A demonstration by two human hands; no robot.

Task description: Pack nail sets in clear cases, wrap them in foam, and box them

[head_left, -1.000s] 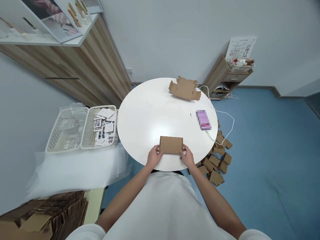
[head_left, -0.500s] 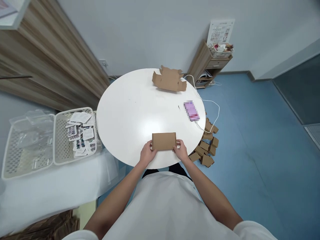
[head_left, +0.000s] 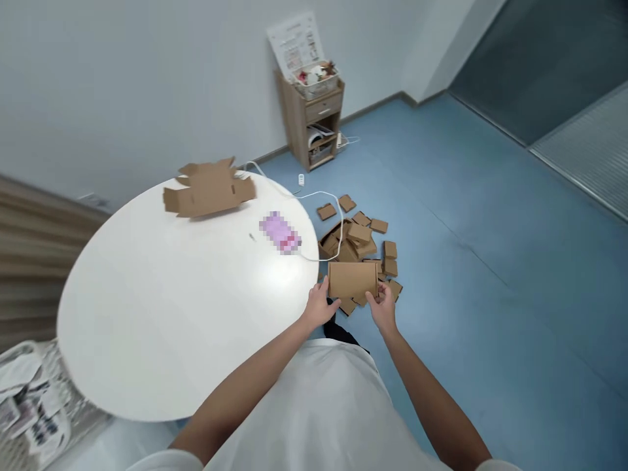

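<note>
A closed, flat brown cardboard box [head_left: 352, 280] is held level in front of my body, past the right edge of the white round table [head_left: 181, 314]. My left hand [head_left: 320, 306] has its fingers against the box's left end, with the thumb by the lower left corner. My right hand [head_left: 383, 309] grips the right end, thumb at the near edge and fingers round the side. Beneath the box, several small cardboard boxes [head_left: 360, 233] lie heaped on the blue floor and partly hidden by it.
An unfolded cardboard box [head_left: 210, 190] lies at the table's far side. Nearer is a blurred purple phone-like object [head_left: 280, 232] with a white cable [head_left: 342, 222] hanging over the edge. A wooden cabinet [head_left: 297, 124] stands by the wall. A basket of packets [head_left: 29, 399] is at lower left.
The view has swung right. Both hands have carried the closed box from above the table's front edge to the right, over the heap on the floor.
</note>
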